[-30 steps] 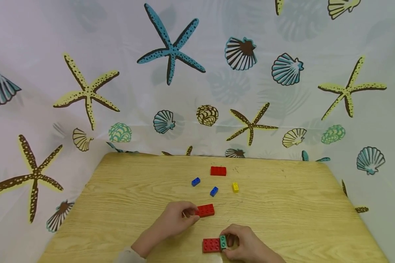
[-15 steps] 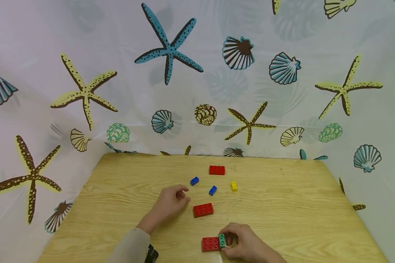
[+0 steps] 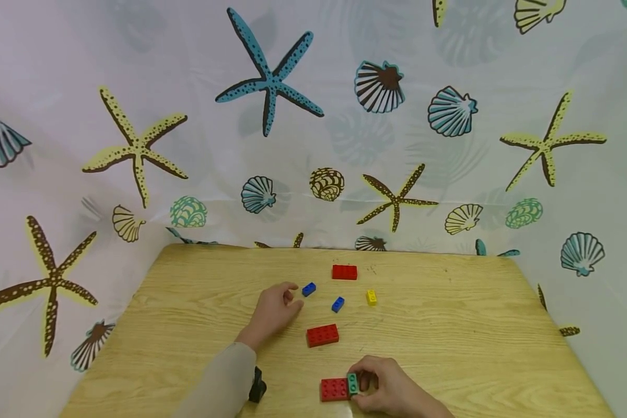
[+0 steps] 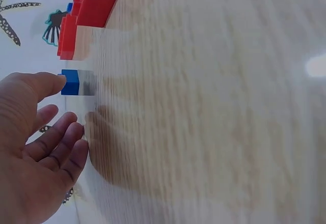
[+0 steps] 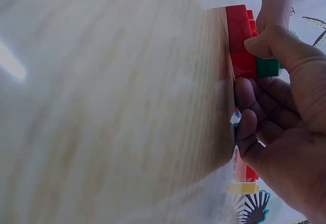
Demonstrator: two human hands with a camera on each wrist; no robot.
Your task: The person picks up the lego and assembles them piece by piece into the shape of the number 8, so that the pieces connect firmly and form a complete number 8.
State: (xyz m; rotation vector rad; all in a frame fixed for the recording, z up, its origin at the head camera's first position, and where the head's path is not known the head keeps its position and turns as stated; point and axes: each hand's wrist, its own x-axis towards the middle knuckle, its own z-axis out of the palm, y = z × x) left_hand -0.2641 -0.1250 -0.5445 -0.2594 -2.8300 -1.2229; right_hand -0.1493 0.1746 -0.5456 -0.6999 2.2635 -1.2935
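Note:
My left hand (image 3: 291, 292) hovers with relaxed fingers over the wooden table (image 3: 449, 325), holding nothing. Its fingertips are just left of a small blue brick (image 3: 309, 288). In the left wrist view the thumb (image 4: 48, 84) nearly touches that blue brick (image 4: 76, 82). A flat red brick (image 3: 322, 335) lies free just right of the hand. Near the front edge my right hand (image 3: 363, 383) pinches a small green brick (image 3: 352, 383) set against another red brick (image 3: 335, 389). The right wrist view shows the thumb and fingers round the green brick (image 5: 267, 67) beside the red brick (image 5: 239, 35).
Further back lie a second blue brick (image 3: 338, 304), a yellow brick (image 3: 371, 297) and a red brick (image 3: 344, 271). A curtain printed with starfish and shells hangs round the table on the far, left and right sides.
My left hand has let go of the middle red brick and moved away and up-left to the small blue brick. The red brick stays where it lay. The right hand has not moved.

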